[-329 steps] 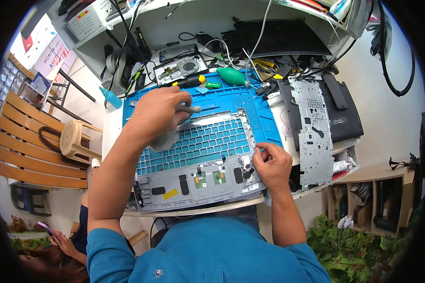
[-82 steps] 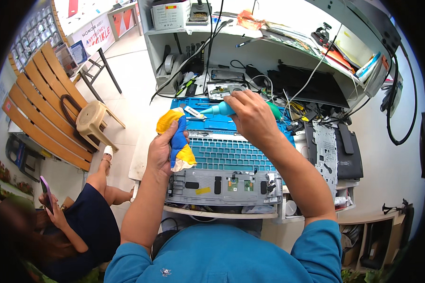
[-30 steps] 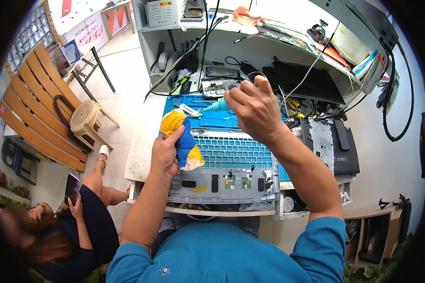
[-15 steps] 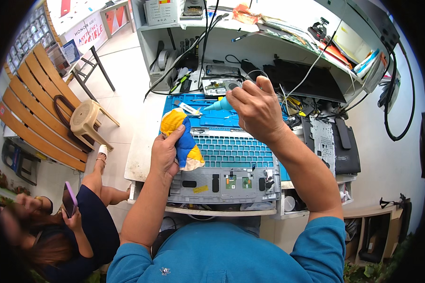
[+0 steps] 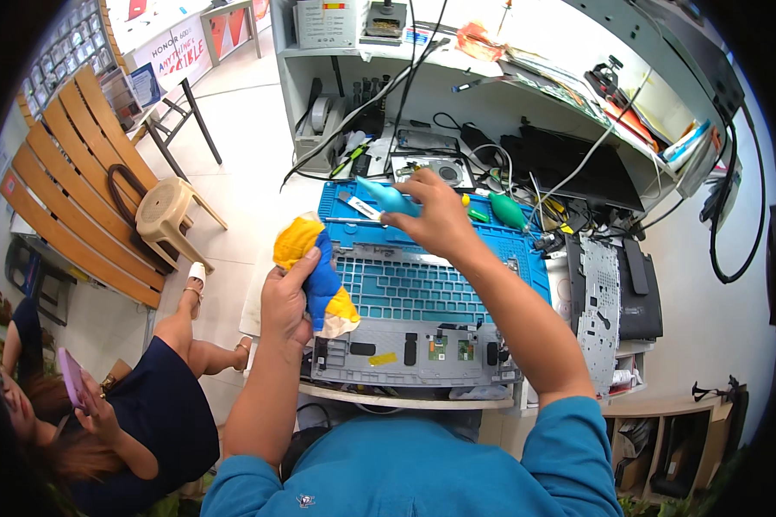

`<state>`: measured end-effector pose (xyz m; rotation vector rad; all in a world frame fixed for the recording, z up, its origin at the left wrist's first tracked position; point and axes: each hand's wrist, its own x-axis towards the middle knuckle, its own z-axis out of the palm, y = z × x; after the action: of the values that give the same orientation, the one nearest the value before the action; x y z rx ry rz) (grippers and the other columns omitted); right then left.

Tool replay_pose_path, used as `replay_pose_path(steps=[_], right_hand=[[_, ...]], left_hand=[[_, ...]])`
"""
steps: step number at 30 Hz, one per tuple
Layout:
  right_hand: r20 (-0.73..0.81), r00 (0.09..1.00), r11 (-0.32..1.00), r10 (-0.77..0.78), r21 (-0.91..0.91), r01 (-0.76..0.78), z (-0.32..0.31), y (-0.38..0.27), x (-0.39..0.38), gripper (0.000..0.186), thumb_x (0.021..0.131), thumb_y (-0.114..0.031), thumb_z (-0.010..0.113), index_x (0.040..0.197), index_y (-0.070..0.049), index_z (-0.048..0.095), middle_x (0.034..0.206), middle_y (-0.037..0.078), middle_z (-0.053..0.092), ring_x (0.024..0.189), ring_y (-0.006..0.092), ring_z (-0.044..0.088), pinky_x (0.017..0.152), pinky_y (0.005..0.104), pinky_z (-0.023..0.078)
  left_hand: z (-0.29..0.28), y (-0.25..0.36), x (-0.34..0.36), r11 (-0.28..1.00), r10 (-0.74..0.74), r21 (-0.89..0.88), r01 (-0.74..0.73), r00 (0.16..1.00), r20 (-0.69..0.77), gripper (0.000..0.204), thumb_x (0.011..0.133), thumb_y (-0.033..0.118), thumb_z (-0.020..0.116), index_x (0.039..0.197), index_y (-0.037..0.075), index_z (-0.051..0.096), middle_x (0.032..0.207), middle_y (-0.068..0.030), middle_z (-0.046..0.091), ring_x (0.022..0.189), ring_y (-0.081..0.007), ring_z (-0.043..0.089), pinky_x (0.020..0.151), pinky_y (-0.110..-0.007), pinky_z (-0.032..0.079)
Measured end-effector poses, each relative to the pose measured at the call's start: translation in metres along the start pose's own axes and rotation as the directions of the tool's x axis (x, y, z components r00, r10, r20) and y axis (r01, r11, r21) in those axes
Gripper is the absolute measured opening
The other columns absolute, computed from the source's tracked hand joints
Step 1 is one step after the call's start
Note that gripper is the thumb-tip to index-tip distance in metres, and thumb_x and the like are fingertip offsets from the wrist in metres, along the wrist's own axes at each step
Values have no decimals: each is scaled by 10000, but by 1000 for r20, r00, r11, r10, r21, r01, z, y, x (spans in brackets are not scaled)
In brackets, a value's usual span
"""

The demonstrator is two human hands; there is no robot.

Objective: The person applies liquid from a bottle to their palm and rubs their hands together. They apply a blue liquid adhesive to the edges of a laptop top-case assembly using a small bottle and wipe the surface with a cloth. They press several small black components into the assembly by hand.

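Note:
My left hand [image 5: 286,297] is closed around a bunched yellow-and-blue cloth [image 5: 323,280] with pale edges, held at the left side of a laptop palm rest. The grey palm rest [image 5: 427,369] has no keycaps in its key frame, so blue shows through the openings. It lies on a blue work mat [image 5: 533,258]. My right hand [image 5: 440,215] grips a light-blue squeeze bottle [image 5: 392,200] over the back of the mat, its tapered nozzle toward the upper left. A white-handled tool [image 5: 362,207] lies just left of the bottle.
A green bulb blower [image 5: 507,211] lies behind my right wrist. Right of the mat are a perforated metal plate [image 5: 595,310] and a black casing [image 5: 636,289]. Cables [image 5: 409,77] hang from the shelf. A seated person [image 5: 147,414] holds a phone at left, near a plastic stool [image 5: 165,215].
My right hand has moved left and down, and the bottle's nozzle now tips up. The green bulb has come into sight. My left hand still holds the cloth; the view has shifted.

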<state>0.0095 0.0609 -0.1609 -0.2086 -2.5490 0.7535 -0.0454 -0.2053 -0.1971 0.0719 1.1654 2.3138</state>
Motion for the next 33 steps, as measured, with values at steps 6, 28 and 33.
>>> replay_pose_path(steps=[6, 28, 33], right_hand=[[103, 990, 925, 93, 359, -124, 96, -40, 91, 524, 762, -290, 975, 1145, 11, 784, 993, 196, 802, 929, 332, 797, 865, 424, 608], [123, 971, 979, -203, -8, 205, 58, -24, 22, 364, 882, -326, 888, 1060, -20, 803, 1016, 181, 813, 985, 403, 771, 884, 493, 592], [305, 939, 980, -161, -59, 188, 32, -13, -72, 329, 866, -334, 894, 985, -38, 814, 1021, 153, 776, 1033, 367, 716, 957, 492, 542]], left_hand=[[-35, 22, -1, 994, 111, -12, -112, 992, -56, 338, 1083, 145, 726, 1378, 2, 644, 1043, -134, 750, 895, -206, 750, 807, -335, 640], [-46, 34, -8, 847, 67, 510, -150, 982, 178, 295, 1021, 106, 799, 1255, -64, 737, 1119, -101, 799, 949, -148, 759, 841, -275, 611], [-10, 36, 3, 195, -52, 883, -427, 894, 445, 281, 982, 156, 820, 1197, -21, 789, 995, -119, 778, 886, -187, 724, 841, -324, 574]])
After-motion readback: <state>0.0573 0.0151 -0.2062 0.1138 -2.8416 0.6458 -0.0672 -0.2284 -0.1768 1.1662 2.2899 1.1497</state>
